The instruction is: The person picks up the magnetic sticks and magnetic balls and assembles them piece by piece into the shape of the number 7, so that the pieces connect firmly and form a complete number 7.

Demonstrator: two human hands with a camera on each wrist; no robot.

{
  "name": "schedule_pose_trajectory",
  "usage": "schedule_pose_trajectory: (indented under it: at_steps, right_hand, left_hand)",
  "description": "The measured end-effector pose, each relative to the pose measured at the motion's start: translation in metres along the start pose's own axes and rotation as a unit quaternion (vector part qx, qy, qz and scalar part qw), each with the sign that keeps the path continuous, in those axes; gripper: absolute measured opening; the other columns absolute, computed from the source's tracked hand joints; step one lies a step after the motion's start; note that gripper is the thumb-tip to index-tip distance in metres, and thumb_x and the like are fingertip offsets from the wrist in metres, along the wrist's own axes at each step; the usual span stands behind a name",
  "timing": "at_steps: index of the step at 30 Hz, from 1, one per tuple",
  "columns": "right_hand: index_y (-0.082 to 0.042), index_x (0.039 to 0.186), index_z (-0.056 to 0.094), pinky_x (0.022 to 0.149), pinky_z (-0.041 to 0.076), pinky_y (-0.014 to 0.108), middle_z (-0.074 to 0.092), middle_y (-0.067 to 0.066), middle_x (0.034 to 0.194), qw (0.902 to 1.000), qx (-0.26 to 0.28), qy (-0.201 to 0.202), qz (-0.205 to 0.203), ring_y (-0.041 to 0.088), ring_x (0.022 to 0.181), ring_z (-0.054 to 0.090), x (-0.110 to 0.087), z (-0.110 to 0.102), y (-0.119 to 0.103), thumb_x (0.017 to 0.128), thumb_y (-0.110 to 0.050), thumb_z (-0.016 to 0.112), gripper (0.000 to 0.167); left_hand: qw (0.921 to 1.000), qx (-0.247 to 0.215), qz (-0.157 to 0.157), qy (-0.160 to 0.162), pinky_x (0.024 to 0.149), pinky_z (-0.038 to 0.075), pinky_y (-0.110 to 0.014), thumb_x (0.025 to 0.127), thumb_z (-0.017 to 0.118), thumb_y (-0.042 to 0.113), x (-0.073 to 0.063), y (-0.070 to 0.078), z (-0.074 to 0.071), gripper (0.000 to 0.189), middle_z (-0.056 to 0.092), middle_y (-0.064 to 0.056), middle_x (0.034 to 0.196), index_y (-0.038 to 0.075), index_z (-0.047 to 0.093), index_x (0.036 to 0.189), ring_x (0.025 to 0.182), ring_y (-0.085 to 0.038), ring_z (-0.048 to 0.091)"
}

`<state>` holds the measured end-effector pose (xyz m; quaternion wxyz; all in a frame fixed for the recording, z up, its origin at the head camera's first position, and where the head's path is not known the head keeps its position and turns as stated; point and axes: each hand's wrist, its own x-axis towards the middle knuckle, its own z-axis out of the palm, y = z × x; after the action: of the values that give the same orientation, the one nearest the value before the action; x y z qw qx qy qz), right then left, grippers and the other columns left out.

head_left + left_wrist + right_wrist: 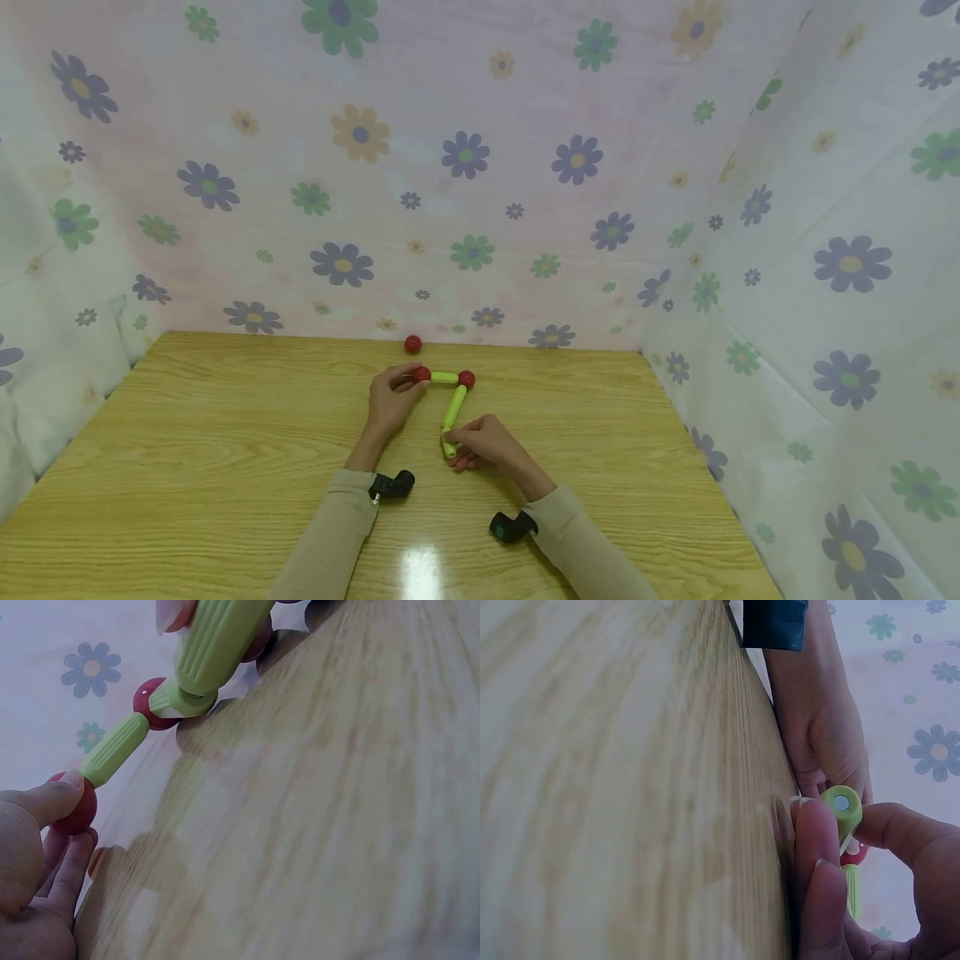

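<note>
Several yellow-green toy rods and red balls form a bent chain on the wooden table. In the head view, my left hand (392,402) pinches the red ball (423,374) at the chain's left end between thumb and fingers. A short green rod (444,377) links it to a second red ball (466,379). From there another green rod (454,407) slants toward me, meeting the nearest green rod (449,450). My right hand (489,443) pinches that nearest rod. A silvery disc shows in the rod's end (841,802) in the right wrist view.
A loose red ball (412,343) lies at the table's back edge, behind my left hand. A flowered cloth (465,200) hangs behind and along both sides of the wooden table (225,433). Each wrist carries a black camera.
</note>
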<state>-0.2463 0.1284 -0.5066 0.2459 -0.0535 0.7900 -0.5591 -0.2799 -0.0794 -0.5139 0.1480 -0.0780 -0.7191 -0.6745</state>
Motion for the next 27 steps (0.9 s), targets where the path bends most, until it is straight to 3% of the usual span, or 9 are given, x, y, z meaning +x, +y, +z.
schedule_pose_trajectory:
  at_steps: [7, 10, 15, 18, 23, 27]
  right_hand:
    - [0.001, 0.095, 0.077, 0.053, 0.054, 0.021, 0.072, 0.005, 0.066, 0.9999, -0.005, -0.002, -0.01, 0.009, 0.054, 0.067, -0.001, 0.0, 0.001, 0.095, -0.029, 0.069, 0.03]
    - [0.001, 0.096, 0.077, 0.052, 0.054, 0.021, 0.068, 0.001, 0.062, 0.9998, -0.013, 0.0, -0.014, 0.008, 0.052, 0.064, -0.001, 0.0, 0.001, 0.095, -0.027, 0.067, 0.03]
    - [0.001, 0.093, 0.077, 0.051, 0.051, 0.019, 0.064, -0.002, 0.058, 0.9997, -0.022, 0.003, -0.015, 0.006, 0.05, 0.061, -0.003, 0.001, 0.0, 0.094, -0.028, 0.067, 0.031]
    - [0.002, 0.096, 0.077, 0.052, 0.052, 0.019, 0.068, 0.001, 0.062, 0.9998, -0.013, 0.003, -0.015, 0.006, 0.052, 0.063, -0.003, 0.0, 0.0, 0.096, -0.028, 0.066, 0.032]
    - [0.003, 0.102, 0.077, 0.055, 0.056, 0.02, 0.077, 0.013, 0.077, 0.9998, -0.003, -0.006, -0.018, 0.009, 0.059, 0.07, -0.002, 0.001, 0.0, 0.098, -0.027, 0.065, 0.033]
    - [0.001, 0.097, 0.078, 0.056, 0.055, 0.021, 0.077, 0.015, 0.08, 1.0, -0.004, -0.001, -0.006, 0.011, 0.06, 0.071, -0.002, 0.003, -0.002, 0.096, -0.03, 0.065, 0.033]
  left_hand:
    - [0.9999, -0.009, -0.012, 0.006, 0.092, 0.057, -0.025, 0.089, 0.078, 0.005, 0.011, -0.04, 0.0, 0.037, 0.065, -0.022, 0.122, -0.003, 0.07, 0.125, 0.113, -0.037, 0.065]
    - [0.9999, -0.008, -0.01, 0.007, 0.091, 0.056, -0.023, 0.089, 0.079, 0.005, 0.011, -0.04, 0.0, 0.037, 0.065, -0.022, 0.122, -0.003, 0.07, 0.125, 0.112, -0.037, 0.065]
    - [0.9998, -0.006, -0.014, 0.011, 0.09, 0.056, -0.021, 0.089, 0.078, 0.003, 0.011, -0.038, 0.002, 0.037, 0.064, -0.024, 0.123, -0.004, 0.07, 0.125, 0.113, -0.039, 0.064]
    - [0.9998, -0.003, -0.014, 0.014, 0.092, 0.056, -0.027, 0.09, 0.076, 0.0, 0.01, -0.034, 0.003, 0.036, 0.063, -0.028, 0.124, -0.006, 0.069, 0.125, 0.113, -0.043, 0.063]
    - [0.9999, -0.004, -0.008, 0.007, 0.096, 0.055, -0.045, 0.091, 0.073, -0.004, 0.006, -0.016, 0.002, 0.035, 0.061, -0.033, 0.124, -0.012, 0.066, 0.124, 0.113, -0.048, 0.062]
    - [1.0, -0.002, -0.003, 0.0, 0.095, 0.056, -0.042, 0.091, 0.072, -0.005, 0.001, -0.001, 0.0, 0.036, 0.06, -0.035, 0.123, -0.016, 0.064, 0.124, 0.112, -0.05, 0.061]
